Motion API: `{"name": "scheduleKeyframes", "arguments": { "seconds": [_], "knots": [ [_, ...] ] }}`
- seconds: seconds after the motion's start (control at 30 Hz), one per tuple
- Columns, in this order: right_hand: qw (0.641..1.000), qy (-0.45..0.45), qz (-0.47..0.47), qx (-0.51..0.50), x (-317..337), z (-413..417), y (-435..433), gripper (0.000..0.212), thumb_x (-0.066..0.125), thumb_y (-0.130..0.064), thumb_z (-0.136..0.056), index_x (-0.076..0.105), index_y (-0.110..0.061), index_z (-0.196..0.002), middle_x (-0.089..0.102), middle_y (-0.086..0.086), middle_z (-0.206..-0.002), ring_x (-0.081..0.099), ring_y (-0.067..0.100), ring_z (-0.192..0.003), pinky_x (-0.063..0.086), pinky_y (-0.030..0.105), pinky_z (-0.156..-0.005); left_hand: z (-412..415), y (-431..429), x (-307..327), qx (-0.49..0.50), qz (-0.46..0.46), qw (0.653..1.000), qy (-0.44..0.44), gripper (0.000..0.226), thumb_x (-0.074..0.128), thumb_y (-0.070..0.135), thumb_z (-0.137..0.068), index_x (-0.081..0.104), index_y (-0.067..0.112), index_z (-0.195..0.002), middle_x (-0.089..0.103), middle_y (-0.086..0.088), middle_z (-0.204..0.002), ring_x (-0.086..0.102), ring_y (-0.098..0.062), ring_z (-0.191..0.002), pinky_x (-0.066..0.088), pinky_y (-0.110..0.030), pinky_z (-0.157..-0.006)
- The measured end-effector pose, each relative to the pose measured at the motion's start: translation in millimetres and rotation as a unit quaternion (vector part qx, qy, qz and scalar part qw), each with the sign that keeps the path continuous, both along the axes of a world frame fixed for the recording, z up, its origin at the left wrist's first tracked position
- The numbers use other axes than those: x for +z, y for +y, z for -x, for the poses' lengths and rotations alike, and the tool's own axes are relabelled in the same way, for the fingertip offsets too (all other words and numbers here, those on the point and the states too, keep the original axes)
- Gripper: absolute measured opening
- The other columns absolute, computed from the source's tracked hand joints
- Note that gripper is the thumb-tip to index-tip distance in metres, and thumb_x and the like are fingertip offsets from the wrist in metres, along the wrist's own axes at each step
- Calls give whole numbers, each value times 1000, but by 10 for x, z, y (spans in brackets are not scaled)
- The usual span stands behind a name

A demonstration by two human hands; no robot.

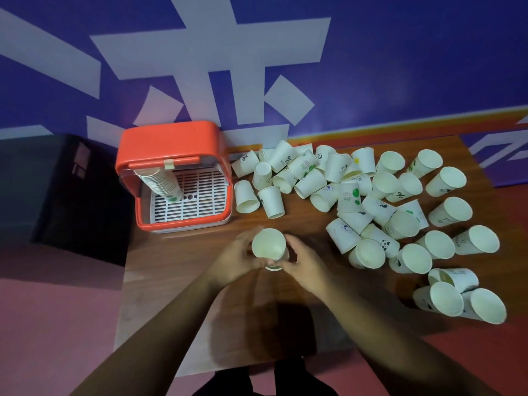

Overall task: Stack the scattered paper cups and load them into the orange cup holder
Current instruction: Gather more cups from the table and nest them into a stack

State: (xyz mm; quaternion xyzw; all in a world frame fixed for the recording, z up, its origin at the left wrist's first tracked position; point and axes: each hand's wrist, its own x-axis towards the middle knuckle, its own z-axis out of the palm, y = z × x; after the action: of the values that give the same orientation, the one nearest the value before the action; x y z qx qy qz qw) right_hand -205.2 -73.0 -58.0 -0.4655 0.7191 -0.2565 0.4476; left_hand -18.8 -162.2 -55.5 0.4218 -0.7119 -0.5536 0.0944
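An upright white paper cup stack (268, 243) stands in the middle of the wooden table (177, 270). My left hand (233, 260) grips its left side and my right hand (303, 262) grips its right side, fingers curled round it. The orange cup holder (171, 144) stands at the table's back left, its front open, with a tilted stack of cups (161, 182) leaning inside over a white slotted tray. Several loose paper cups (357, 201) lie scattered on their sides across the table's right half.
A dark box (57, 190) stands left of the holder, beyond the table's left edge. A blue wall with white shapes rises behind the table. Bare wood lies around and in front of my hands. My dark shoes (263, 381) show below the table's front edge.
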Motion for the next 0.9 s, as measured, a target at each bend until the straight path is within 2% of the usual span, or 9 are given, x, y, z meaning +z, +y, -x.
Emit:
{"name": "scheduleKeyframes", "arguments": {
  "seconds": [0.1,0.23,0.37,0.47,0.5,0.57,0.63,0.77,0.9],
  "knots": [
    [999,31,-13,18,-50,-7,54,59,65,-10,-91,45,-23,-145,54,-7,-142,47,11,-133,34,16,-104,12,60,-183,-28,39,996,-73,88,87,32,-77,41,24,-152,48,3,-149,46,-13,-137,42,-39,-115],
    [997,58,-38,36,-172,22,120,61,54,-3,-95,38,-22,-151,40,-6,-154,35,11,-142,22,14,-109,41,137,-338,-62,67,984,-155,95,83,39,-78,32,28,-157,43,-1,-154,42,-22,-141,40,-38,-114],
    [998,43,-50,23,-210,122,120,58,50,-4,-96,40,-26,-149,43,-6,-152,38,12,-141,27,21,-113,71,131,-338,-68,29,986,-149,101,79,50,-77,24,29,-159,34,-2,-161,33,-22,-148,35,-40,-119],
    [998,38,-49,-23,-221,291,16,53,53,-11,-96,45,-27,-145,54,-1,-142,49,12,-132,39,28,-109,78,-21,-269,12,7,992,-125,94,71,69,-76,33,33,-155,37,-1,-157,37,-20,-146,39,-46,-117],
    [997,42,-45,-37,-213,347,-47,50,54,-13,-96,46,-26,-144,56,0,-140,51,13,-130,40,28,-107,94,-111,-238,39,19,991,-123,87,68,67,-80,38,29,-152,41,-3,-154,43,-21,-142,42,-46,-114],
    [997,54,-31,-54,-186,442,-210,45,53,-16,-98,47,-22,-142,54,0,-141,51,14,-129,41,27,-104,164,-326,-177,73,62,986,-136,66,65,49,-93,43,20,-148,48,-6,-147,52,-24,-132,48,-44,-108],
    [995,72,-24,-60,-160,504,-421,45,53,-21,-99,45,-18,-143,52,1,-143,51,15,-129,39,24,-100,277,-561,-108,113,81,978,-155,56,63,37,-97,43,15,-145,51,-9,-146,55,-26,-128,49,-42,-105],
    [994,86,-24,-64,-212,541,-891,54,56,-30,-97,40,-14,-146,47,6,-147,49,20,-130,41,32,-104,522,-976,-128,108,120,969,-188,53,62,26,-98,44,8,-144,44,-13,-149,50,-30,-131,41,-38,-107],
    [994,97,-18,-57,-335,527,-1296,57,57,-26,-96,35,-10,-147,45,12,-146,48,24,-130,39,31,-102,682,-1304,-275,76,133,963,-220,60,59,25,-99,36,8,-151,34,-15,-157,36,-31,-144,30,-38,-117]
  ]
}}
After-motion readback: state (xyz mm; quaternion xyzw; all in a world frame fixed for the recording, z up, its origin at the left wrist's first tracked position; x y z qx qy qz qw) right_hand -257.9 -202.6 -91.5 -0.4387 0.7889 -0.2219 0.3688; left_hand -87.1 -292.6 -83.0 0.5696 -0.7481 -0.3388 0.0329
